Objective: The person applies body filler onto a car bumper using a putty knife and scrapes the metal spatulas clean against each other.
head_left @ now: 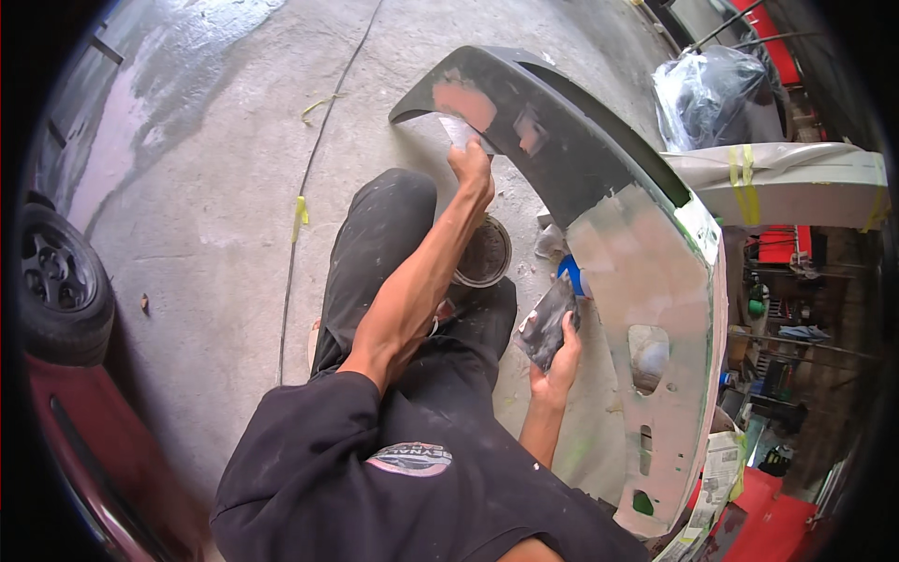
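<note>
Head view, looking down: left hand (471,167) reaching up and forward, fingers clenched on a small pale flat spreader (459,130), pressing its edge against the dark grey plastic car bumper (562,140) standing on edge just beyond the knuckles. Spreader lying on a patch of pinkish-tan filler (464,101) near the bumper's upper left tip, directly above the left hand. A second, smaller filler patch (530,131) sitting just to the right of that hand.

Right hand (559,361) being held lower and nearer the body, fingers wrapped around a dark, smeared flat mixing board (546,323), tilted and rising up out of the grip. Board hovering just beside the sanded, pale grey-and-pink lower stretch of the bumper (655,281), which is curving down past the right of the right hand; whether touching it, cannot tell. A blue roll-like object (570,275) peeking out just above the board.

Between the two hands, a round open tin with dark rusty contents (484,251) resting on the grey concrete floor (215,215), partly hidden behind the left forearm. Black trousers and black shirt filling the space below both hands.

Well left of the left arm, a black car wheel (58,281) showing at the rim, with dark red bodywork beneath it. A thin dark cable (309,169) with yellow tape tabs running across the floor. Far to the right of the left hand, a plastic-wrapped bundle (712,94) and a white panel with yellow tape strips (787,183).
</note>
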`<move>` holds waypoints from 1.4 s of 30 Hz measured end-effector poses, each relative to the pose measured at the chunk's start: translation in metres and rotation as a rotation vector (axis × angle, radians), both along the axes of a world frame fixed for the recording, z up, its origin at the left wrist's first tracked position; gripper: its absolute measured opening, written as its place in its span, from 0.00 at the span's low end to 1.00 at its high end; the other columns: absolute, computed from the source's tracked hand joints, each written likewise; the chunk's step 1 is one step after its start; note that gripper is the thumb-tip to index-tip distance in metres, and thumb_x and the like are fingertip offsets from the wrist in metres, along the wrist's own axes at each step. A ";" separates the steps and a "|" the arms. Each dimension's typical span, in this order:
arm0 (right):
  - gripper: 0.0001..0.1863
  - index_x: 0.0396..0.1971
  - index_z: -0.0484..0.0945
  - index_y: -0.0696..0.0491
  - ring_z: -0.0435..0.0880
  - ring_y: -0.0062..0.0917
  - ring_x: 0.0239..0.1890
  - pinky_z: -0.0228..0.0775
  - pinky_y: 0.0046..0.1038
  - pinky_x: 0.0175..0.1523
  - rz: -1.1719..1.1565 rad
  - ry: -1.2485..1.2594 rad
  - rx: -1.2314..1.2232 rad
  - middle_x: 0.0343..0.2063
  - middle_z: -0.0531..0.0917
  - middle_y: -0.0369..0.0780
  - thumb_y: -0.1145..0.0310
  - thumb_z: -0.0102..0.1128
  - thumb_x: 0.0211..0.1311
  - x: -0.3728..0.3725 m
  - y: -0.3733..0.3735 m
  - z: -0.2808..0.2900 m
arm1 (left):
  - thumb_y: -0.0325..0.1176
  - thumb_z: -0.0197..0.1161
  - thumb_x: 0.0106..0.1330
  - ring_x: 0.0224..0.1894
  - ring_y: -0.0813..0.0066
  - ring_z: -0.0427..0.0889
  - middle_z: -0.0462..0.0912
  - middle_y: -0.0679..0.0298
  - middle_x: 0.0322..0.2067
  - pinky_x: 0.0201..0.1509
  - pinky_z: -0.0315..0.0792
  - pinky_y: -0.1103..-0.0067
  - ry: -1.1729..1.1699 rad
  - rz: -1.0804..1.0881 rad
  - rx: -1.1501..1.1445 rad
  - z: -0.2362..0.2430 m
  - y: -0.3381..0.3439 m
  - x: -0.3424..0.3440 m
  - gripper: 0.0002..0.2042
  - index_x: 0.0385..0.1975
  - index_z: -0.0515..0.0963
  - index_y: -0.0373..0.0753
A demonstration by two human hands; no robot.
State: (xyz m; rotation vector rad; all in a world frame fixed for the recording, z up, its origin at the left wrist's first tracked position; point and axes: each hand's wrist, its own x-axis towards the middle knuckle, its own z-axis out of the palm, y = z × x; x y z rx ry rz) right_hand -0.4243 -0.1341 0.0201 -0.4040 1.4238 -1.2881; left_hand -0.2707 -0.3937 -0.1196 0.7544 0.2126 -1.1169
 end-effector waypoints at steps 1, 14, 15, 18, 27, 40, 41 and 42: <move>0.19 0.51 0.73 0.61 0.84 0.29 0.43 0.78 0.33 0.50 -0.014 -0.001 0.014 0.44 0.82 0.42 0.60 0.56 0.72 0.000 0.001 -0.001 | 0.22 0.52 0.69 0.45 0.62 0.82 0.76 0.53 0.46 0.51 0.80 0.68 0.003 0.003 0.000 -0.001 0.000 -0.002 0.11 0.49 0.68 0.27; 0.18 0.49 0.74 0.59 0.84 0.28 0.41 0.77 0.31 0.49 -0.019 0.031 0.053 0.41 0.83 0.41 0.60 0.57 0.71 0.004 -0.001 -0.004 | 0.20 0.51 0.67 0.47 0.63 0.80 0.76 0.54 0.48 0.50 0.78 0.66 0.119 0.080 0.031 -0.003 -0.005 0.001 0.14 0.52 0.68 0.28; 0.18 0.49 0.74 0.59 0.84 0.28 0.41 0.77 0.31 0.49 -0.021 0.034 0.050 0.41 0.83 0.41 0.60 0.57 0.71 0.004 -0.002 -0.003 | 0.19 0.48 0.69 0.50 0.58 0.80 0.74 0.51 0.52 0.55 0.78 0.61 0.112 0.078 -0.002 0.001 -0.001 -0.006 0.15 0.54 0.66 0.28; 0.18 0.49 0.74 0.60 0.84 0.28 0.40 0.77 0.32 0.48 -0.031 0.043 0.060 0.41 0.83 0.41 0.60 0.56 0.72 0.010 -0.004 0.001 | 0.19 0.48 0.69 0.50 0.58 0.80 0.74 0.50 0.52 0.55 0.79 0.61 0.182 0.083 0.017 -0.004 -0.012 0.006 0.15 0.55 0.66 0.28; 0.18 0.49 0.74 0.59 0.85 0.28 0.41 0.77 0.33 0.49 -0.046 0.062 0.071 0.40 0.83 0.41 0.60 0.57 0.71 0.004 -0.001 -0.006 | 0.19 0.49 0.68 0.49 0.56 0.80 0.74 0.49 0.51 0.55 0.79 0.59 0.199 0.124 0.008 -0.015 -0.020 0.010 0.15 0.53 0.66 0.26; 0.17 0.50 0.74 0.60 0.85 0.31 0.41 0.78 0.34 0.49 0.003 0.014 0.044 0.41 0.83 0.43 0.61 0.56 0.72 0.008 0.001 -0.008 | 0.17 0.49 0.61 0.44 0.62 0.83 0.78 0.54 0.45 0.42 0.81 0.66 0.114 0.125 0.206 -0.085 -0.067 0.057 0.16 0.49 0.71 0.31; 0.17 0.50 0.74 0.60 0.86 0.31 0.41 0.78 0.34 0.49 0.037 -0.005 0.036 0.41 0.83 0.43 0.62 0.55 0.72 0.014 0.001 -0.005 | 0.18 0.50 0.61 0.39 0.63 0.84 0.79 0.53 0.43 0.35 0.80 0.70 0.174 0.264 0.253 -0.106 -0.072 0.082 0.14 0.47 0.71 0.31; 0.17 0.50 0.74 0.60 0.86 0.31 0.41 0.78 0.34 0.49 0.017 0.001 0.028 0.41 0.83 0.43 0.62 0.55 0.72 0.013 0.000 -0.005 | 0.17 0.48 0.58 0.41 0.61 0.84 0.79 0.50 0.45 0.41 0.81 0.67 0.181 0.264 0.311 -0.105 -0.076 0.088 0.17 0.48 0.70 0.22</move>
